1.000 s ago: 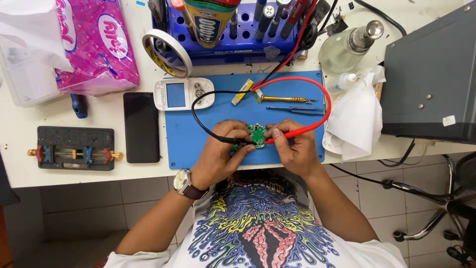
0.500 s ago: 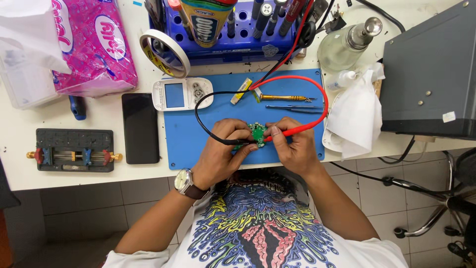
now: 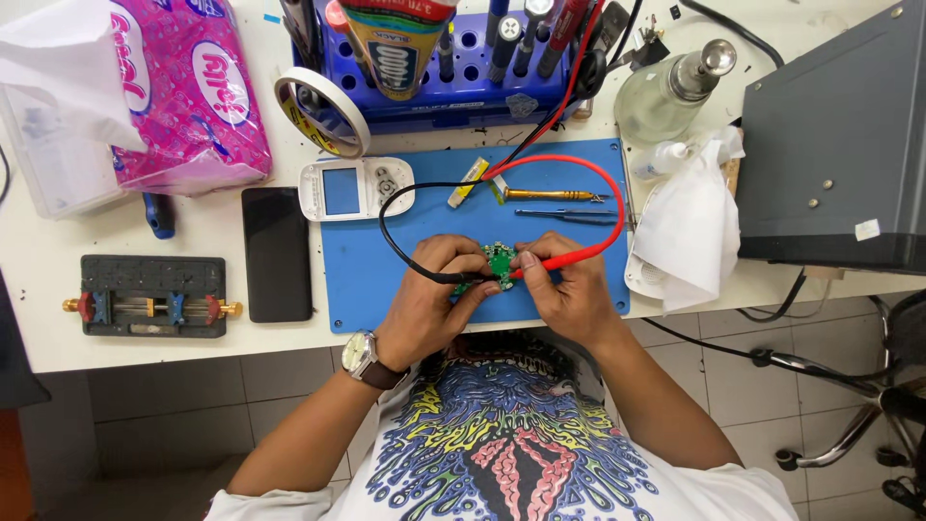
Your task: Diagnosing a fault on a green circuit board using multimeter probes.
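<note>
Between both grips, over the blue mat (image 3: 405,280): green circuit board (image 3: 499,261), pinched with black probe (image 3: 446,278) by left hand (image 3: 434,294); red probe (image 3: 555,262) clasped by right hand (image 3: 569,289). Risk judged: probe tips slipping, bridging neighbouring contacts.

I see a matt blue rubbery mat (image 3: 405,280) on my smooth white tabletop (image 3: 58,328). The small green circuit board (image 3: 499,261) looks glossy, with rubber-sheathed red (image 3: 579,169) and black (image 3: 386,217) leads. The phone (image 3: 277,253) is glossy black glass, the tissue pack (image 3: 183,87) shiny pink plastic, the crumpled tissue (image 3: 690,227) soft paper, and the brass-coloured screwdriver (image 3: 550,195) bare metal.
</note>
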